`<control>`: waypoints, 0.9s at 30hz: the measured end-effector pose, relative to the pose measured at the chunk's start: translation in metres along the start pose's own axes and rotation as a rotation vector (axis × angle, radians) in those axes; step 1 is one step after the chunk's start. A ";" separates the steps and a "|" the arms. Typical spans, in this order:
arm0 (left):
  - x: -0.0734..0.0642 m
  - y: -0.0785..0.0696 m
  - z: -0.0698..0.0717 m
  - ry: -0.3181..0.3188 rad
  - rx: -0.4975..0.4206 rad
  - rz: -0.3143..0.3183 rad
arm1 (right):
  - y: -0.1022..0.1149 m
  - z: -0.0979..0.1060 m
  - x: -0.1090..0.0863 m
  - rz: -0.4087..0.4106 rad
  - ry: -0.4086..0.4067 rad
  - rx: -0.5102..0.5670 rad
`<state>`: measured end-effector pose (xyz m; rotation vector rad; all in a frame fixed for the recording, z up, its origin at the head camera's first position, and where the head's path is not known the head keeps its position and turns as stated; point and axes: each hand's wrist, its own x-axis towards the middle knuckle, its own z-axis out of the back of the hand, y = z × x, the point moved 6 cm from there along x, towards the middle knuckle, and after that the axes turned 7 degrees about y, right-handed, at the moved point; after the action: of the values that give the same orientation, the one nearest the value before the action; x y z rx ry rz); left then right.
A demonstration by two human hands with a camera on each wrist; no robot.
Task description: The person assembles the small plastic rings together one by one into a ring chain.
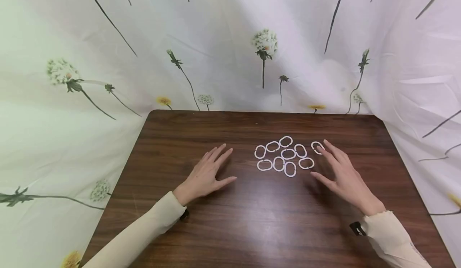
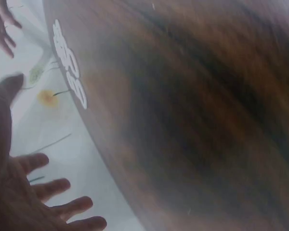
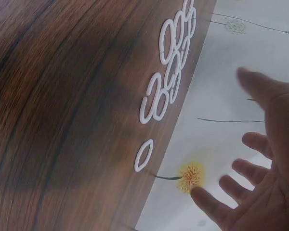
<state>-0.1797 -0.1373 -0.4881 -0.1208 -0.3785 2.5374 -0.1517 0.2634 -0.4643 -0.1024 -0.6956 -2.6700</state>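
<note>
Several white oval rings, each with a small gap in its outline, lie flat in a loose cluster on the wooden table. One more white ring lies apart at the cluster's right. My left hand hovers to the left of the cluster, fingers spread, holding nothing. On the other side is my right hand, its fingers spread too; the fingertips overlap the separate ring in the head view. In the right wrist view, the separate ring shows whole on the table, with the right hand raised away from it.
The dark brown table has a rounded far-left corner. A white cloth printed with dandelions hangs behind it and along both sides. Cream sleeves cover both forearms, with a black strap piece at the right cuff.
</note>
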 end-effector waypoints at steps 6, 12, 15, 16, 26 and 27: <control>0.003 0.004 -0.009 0.007 -0.091 0.054 | 0.005 -0.011 0.005 0.058 -0.004 0.004; 0.003 0.005 -0.014 -0.037 -0.136 0.084 | 0.007 -0.025 0.003 0.065 -0.014 0.031; 0.004 0.004 -0.017 -0.056 -0.183 0.097 | 0.009 -0.032 0.004 0.067 -0.021 0.054; 0.005 0.004 -0.018 -0.062 -0.208 0.098 | 0.009 -0.033 0.004 0.068 -0.023 0.066; 0.007 -0.004 -0.032 -0.014 -0.312 0.135 | 0.010 -0.047 0.006 0.025 -0.026 0.154; 0.008 -0.005 -0.032 -0.015 -0.307 0.135 | 0.010 -0.047 0.006 0.009 -0.026 0.147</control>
<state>-0.1782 -0.1210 -0.5174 -0.2516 -0.7891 2.5954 -0.1525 0.2304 -0.5002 -0.1007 -0.8939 -2.6032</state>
